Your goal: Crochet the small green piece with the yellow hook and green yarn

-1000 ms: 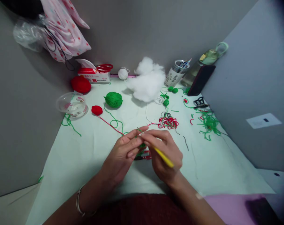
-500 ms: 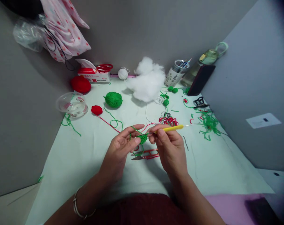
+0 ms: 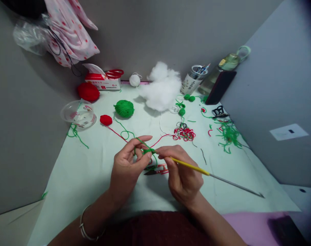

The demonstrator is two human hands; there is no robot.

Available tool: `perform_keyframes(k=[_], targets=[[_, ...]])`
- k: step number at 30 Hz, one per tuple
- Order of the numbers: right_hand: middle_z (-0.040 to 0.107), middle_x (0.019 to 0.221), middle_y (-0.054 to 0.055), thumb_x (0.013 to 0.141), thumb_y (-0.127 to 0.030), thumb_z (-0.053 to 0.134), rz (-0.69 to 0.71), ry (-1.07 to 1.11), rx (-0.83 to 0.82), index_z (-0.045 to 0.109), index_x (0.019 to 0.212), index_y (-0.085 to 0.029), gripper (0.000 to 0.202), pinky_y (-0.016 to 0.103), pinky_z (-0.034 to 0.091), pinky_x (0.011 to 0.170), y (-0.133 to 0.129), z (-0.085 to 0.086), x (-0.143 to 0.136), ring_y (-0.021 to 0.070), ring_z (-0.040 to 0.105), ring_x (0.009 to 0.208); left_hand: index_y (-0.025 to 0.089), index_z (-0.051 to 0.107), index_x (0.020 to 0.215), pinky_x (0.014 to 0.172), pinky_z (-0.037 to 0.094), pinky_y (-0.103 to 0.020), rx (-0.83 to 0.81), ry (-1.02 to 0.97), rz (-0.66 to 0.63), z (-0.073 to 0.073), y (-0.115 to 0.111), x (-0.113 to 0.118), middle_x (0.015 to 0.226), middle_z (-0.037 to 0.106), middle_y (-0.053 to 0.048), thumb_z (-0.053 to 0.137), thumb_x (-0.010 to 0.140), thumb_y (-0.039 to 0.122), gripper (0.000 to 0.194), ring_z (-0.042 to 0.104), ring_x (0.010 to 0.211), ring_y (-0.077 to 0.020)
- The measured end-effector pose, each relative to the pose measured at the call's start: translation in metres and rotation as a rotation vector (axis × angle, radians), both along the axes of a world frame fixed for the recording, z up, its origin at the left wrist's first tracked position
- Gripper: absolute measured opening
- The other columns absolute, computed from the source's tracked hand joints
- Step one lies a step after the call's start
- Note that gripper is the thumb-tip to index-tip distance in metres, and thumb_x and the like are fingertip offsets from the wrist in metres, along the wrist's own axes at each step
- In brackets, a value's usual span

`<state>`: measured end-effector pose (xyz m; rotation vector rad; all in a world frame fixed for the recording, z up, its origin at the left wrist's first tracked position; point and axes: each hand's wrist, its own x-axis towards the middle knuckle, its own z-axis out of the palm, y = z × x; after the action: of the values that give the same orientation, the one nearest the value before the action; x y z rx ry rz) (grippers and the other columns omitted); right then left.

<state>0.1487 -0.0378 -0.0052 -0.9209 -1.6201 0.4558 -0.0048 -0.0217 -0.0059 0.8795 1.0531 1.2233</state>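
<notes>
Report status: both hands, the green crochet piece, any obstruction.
Left hand pinching green crochet piece. Right hand holding yellow-handled hook, one end at the piece. Red-handled snips lying below, not visibly obstructing.

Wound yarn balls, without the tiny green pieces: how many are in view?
4: one large red ball behind the clear plastic bowl, one small red ball, one green ball beyond it to the right, and one white ball left of the white stuffing. Others may be hidden.
</notes>
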Motion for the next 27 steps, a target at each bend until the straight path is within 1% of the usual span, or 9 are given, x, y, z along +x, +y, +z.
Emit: perform_keyframes(k=[3, 6, 8, 12, 17, 19, 21, 23, 27], targets=[[0.077, 0.095, 0.003, 0.106, -0.016, 0.053, 0.015, 0.239, -0.165, 0.072, 0.108, -0.024, 0.021, 0.031, 0.058, 0.07, 0.004, 0.0, 0.001, 0.0149, 0.07, 0.078, 0.028, 0.081, 0.114, 0.07, 0.046, -0.02, -0.066, -0.126, -0.091, 0.003, 0.001, -0.002, 0.082, 0.063, 0.003, 0.082, 0.083, 0.019, 0.033, 0.055, 0.074, -0.0096], [0.075, 0.09, 0.0, 0.107, -0.025, 0.056, 0.102, 0.515, -0.387, 0.073, 0.099, -0.024, 0.02, 0.027, 0.058, 0.07, 0.01, 0.0, 0.005, 0.0115, 0.069, 0.073, 0.028, 0.082, 0.115, 0.071, 0.048, -0.022, -0.126, -0.219, -0.178, 0.005, 0.003, -0.004, 0.085, 0.065, 0.001, 0.084, 0.082, 0.024, 0.033, 0.057, 0.074, -0.0101], [0.074, 0.09, 0.0, 0.107, -0.029, 0.058, 0.146, 0.593, -0.453, 0.074, 0.097, -0.024, 0.019, 0.025, 0.058, 0.072, 0.014, 0.0, 0.006, 0.0107, 0.069, 0.074, 0.028, 0.082, 0.115, 0.071, 0.048, -0.022, -0.131, -0.233, -0.189, 0.005, 0.003, -0.004, 0.086, 0.066, 0.001, 0.085, 0.082, 0.025, 0.033, 0.058, 0.074, -0.01], [0.074, 0.092, 0.0, 0.106, -0.031, 0.06, 0.158, 0.607, -0.467, 0.075, 0.098, -0.024, 0.018, 0.024, 0.058, 0.072, 0.014, -0.001, 0.007, 0.0101, 0.069, 0.075, 0.029, 0.082, 0.115, 0.071, 0.049, -0.022, -0.117, -0.216, -0.182, 0.003, 0.004, -0.004, 0.086, 0.067, 0.001, 0.084, 0.083, 0.024, 0.033, 0.058, 0.074, -0.0102], [0.074, 0.091, 0.0, 0.106, -0.025, 0.058, 0.085, 0.436, -0.367, 0.075, 0.098, -0.023, 0.019, 0.026, 0.058, 0.071, 0.009, 0.003, 0.007, 0.0109, 0.069, 0.075, 0.028, 0.082, 0.113, 0.072, 0.049, -0.022, -0.083, -0.081, -0.131, 0.005, 0.004, -0.003, 0.083, 0.066, 0.002, 0.082, 0.082, 0.019, 0.033, 0.057, 0.074, -0.0105], [0.074, 0.092, 0.001, 0.106, -0.019, 0.055, 0.04, 0.292, -0.284, 0.074, 0.101, -0.023, 0.02, 0.026, 0.057, 0.069, 0.007, 0.005, 0.007, 0.0112, 0.069, 0.076, 0.028, 0.082, 0.113, 0.071, 0.048, -0.022, -0.053, 0.02, -0.095, 0.007, 0.004, -0.003, 0.076, 0.061, 0.004, 0.081, 0.081, 0.017, 0.033, 0.055, 0.072, -0.0103], [0.074, 0.095, 0.002, 0.105, -0.012, 0.054, 0.031, 0.146, -0.164, 0.072, 0.108, -0.023, 0.022, 0.028, 0.057, 0.071, 0.005, 0.006, 0.007, 0.0132, 0.069, 0.081, 0.027, 0.081, 0.113, 0.07, 0.047, -0.023, -0.002, 0.147, -0.059, 0.008, 0.002, -0.002, 0.065, 0.051, 0.007, 0.078, 0.082, 0.016, 0.033, 0.051, 0.066, -0.0107], [0.074, 0.096, 0.004, 0.103, -0.007, 0.053, 0.04, 0.022, -0.047, 0.069, 0.113, -0.022, 0.024, 0.032, 0.058, 0.074, 0.005, 0.006, 0.007, 0.0162, 0.07, 0.087, 0.027, 0.081, 0.113, 0.069, 0.047, -0.026, 0.096, 0.291, -0.008, 0.009, 0.001, -0.001, 0.061, 0.043, 0.009, 0.075, 0.083, 0.015, 0.033, 0.048, 0.061, -0.0111], [0.074, 0.095, 0.007, 0.102, -0.005, 0.052, -0.003, -0.191, 0.108, 0.067, 0.115, -0.019, 0.024, 0.034, 0.06, 0.075, 0.004, 0.002, 0.005, 0.0182, 0.07, 0.087, 0.028, 0.082, 0.104, 0.081, 0.05, -0.034, 0.445, 0.531, 0.098, 0.009, -0.003, 0.002, 0.062, 0.051, 0.009, 0.071, 0.082, 0.01, 0.031, 0.049, 0.058, -0.0115]])
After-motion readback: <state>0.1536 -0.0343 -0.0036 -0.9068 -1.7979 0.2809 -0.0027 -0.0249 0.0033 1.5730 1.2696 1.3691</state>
